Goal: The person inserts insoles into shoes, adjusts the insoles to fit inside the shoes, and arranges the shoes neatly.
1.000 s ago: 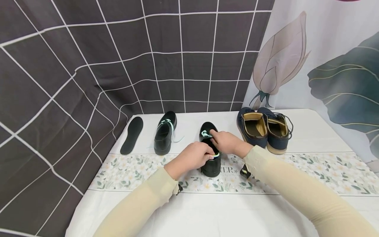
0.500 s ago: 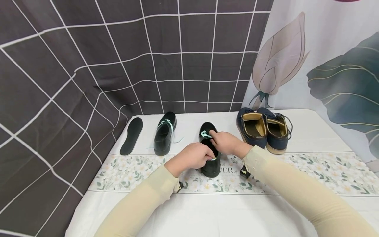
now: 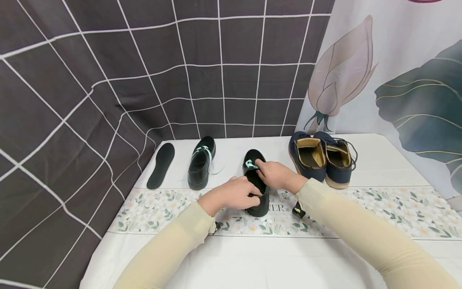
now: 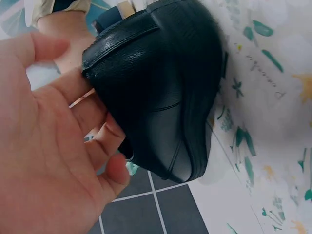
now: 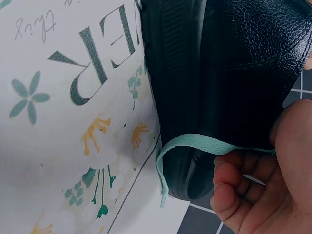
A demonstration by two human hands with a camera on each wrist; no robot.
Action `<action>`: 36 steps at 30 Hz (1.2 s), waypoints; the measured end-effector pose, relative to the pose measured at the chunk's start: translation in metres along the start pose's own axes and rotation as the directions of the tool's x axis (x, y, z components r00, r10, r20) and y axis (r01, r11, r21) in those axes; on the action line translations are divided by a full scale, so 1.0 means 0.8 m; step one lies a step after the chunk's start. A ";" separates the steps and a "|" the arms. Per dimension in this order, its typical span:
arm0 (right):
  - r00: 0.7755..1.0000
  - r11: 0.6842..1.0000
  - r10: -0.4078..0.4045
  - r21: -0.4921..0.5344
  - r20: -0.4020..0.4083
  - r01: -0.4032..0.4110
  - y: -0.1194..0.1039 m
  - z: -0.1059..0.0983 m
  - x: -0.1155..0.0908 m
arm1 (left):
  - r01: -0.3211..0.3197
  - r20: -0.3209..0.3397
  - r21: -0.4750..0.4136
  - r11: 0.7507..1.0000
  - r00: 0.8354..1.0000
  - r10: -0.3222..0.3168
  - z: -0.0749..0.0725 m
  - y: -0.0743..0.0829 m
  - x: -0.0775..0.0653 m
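While the bare right hand (image 3: 277, 174) gripped the side of a low, black, smooth-surfaced shoe (image 3: 258, 208) near its front, thumb and fingers clamped on the upper, the bare left hand (image 3: 239, 194) reached over the heel end of the opening. Its fingers were loosely bent and its thumb stood apart from them; whether the hidden fingertips touched the lining could not be told. The shoe stood upright between the hands, toe pointing away from the person, its heel on the floral band of a white tablecloth (image 3: 260, 261). A flat, mint-green fabric lace (image 5: 195, 140) hung down its side beside the right fingers. Well to the left stood a matching black shoe (image 3: 198, 172) with similar lacing, and beyond it lay a flat, black, foot-shaped insole (image 3: 161, 165). A pair of navy shoes with tan linings (image 3: 316, 173) stood near the right forearm.
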State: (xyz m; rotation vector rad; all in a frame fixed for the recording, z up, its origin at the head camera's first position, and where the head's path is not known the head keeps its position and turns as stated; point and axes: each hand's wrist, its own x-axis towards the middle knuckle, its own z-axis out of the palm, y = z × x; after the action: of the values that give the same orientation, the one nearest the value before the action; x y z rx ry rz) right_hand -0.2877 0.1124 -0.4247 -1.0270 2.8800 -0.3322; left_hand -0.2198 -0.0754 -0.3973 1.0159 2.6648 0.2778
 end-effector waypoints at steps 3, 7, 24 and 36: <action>1.000 1.000 0.005 -0.011 -0.001 -0.005 -0.001 -0.001 0.000 | -0.002 0.002 0.022 1.000 1.000 0.001 0.002 0.001 0.000; 1.000 1.000 0.005 -0.018 0.002 -0.005 -0.002 -0.001 0.000 | 0.022 0.004 0.078 0.997 1.000 -0.023 0.008 0.005 0.003; 1.000 1.000 0.008 0.000 0.008 -0.008 0.001 0.002 0.000 | 0.014 -0.088 0.063 0.998 0.996 -0.008 0.013 0.009 0.016; 1.000 1.000 -0.006 0.006 -0.007 0.006 0.002 0.003 0.001 | 0.009 0.048 0.091 0.996 0.999 -0.014 0.003 0.010 0.016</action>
State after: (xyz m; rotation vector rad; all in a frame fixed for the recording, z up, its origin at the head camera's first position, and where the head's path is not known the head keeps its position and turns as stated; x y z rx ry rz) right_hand -0.2893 0.1129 -0.4275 -1.0362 2.8807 -0.3448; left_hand -0.2234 -0.0605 -0.3995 1.0201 2.6593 0.1291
